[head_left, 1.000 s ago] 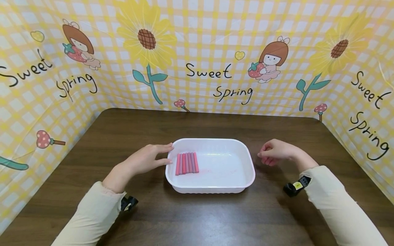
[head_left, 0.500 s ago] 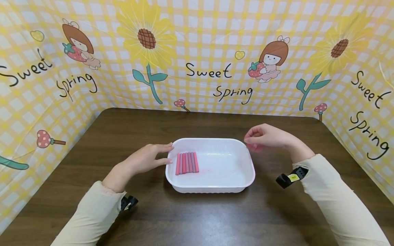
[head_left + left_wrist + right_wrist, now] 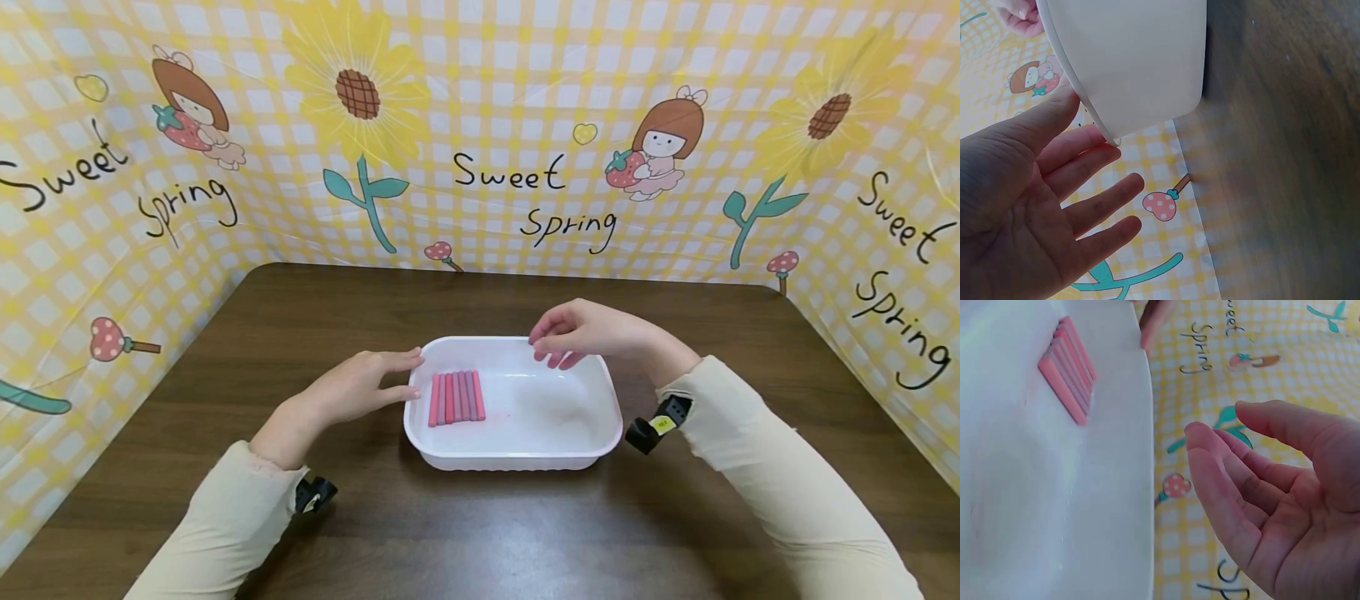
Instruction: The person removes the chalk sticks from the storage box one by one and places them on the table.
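A white rectangular tray (image 3: pixel 570 442) stands on the table. Inside, toward its left end, several pink and mauve sticks (image 3: pixel 457 397), like chalk or pastels, lie side by side in a row; the right wrist view also catches these sticks (image 3: pixel 1071 372). My left hand (image 3: pixel 352 387) rests its thumb and fingertips on the tray's left rim, its other fingers spread loosely in the left wrist view. Over the tray's back rim hovers my right hand (image 3: pixel 592 329), fingers loosely bent, with a gap between thumb and forefinger (image 3: pixel 1207 462) and nothing held.
A brown wood-grain table (image 3: pixel 480 533) carries the tray. Behind and along both sides rises a yellow checked cloth (image 3: pixel 480 100) printed with sunflowers and lettering. Faint pink smudges mark the tray floor. Each wrist bears a small black camera (image 3: pixel 660 423).
My right hand has come from the table right of the tray, up and leftward, to above the back rim. The left hand, the tray and the sticks stay in place.
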Available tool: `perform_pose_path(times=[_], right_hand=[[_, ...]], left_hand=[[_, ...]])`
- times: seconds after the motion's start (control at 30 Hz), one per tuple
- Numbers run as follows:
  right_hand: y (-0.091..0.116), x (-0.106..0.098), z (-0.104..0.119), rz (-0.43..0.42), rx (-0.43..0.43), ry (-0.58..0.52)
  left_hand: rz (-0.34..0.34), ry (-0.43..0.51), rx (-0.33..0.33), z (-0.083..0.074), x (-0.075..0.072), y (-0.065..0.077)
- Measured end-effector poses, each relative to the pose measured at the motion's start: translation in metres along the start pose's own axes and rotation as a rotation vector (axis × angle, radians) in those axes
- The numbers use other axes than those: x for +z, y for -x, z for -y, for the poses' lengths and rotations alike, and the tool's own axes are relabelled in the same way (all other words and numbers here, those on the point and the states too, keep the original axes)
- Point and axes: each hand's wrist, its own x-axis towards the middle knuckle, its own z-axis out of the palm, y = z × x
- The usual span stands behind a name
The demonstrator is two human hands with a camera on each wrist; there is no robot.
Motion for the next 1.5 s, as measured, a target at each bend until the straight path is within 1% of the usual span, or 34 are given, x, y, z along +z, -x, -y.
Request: perform_pose_path(times=[0.17, 0.43, 0.7, 0.97, 1.17, 1.37, 1.5], right_hand=[[-0.019, 0.009, 0.006, 0.042, 0.001, 0.006], [-0.047, 0.025, 0.010, 0.072, 0.050, 0.021], [-0.066, 0.037, 0.007, 0.099, 0.102, 0.054], [-0.081, 0.050, -0.001, 0.128, 0.183, 0.108], [-0.087, 0.056, -0.006, 0.140, 0.251, 0.092], [-0.091, 0.062, -0.009, 0.164, 0.277, 0.075], [-0.093, 0.066, -0.010, 0.164, 0.291, 0.071]], left_hand=[[-0.001, 0.001, 0.002, 0.000, 0.000, 0.000], [-0.007, -0.004, 0.001, 0.000, 0.000, -0.001], [0.002, 0.005, -0.004, -0.001, 0.000, -0.001], [0.001, 0.005, -0.001, -0.001, 0.000, -0.001], [-0.002, -0.003, 0.001, 0.000, 0.000, -0.001], [-0.002, -0.005, -0.004, 0.000, 0.000, -0.001], [0.000, -0.004, -0.005, 0.000, 0.000, 0.000]])
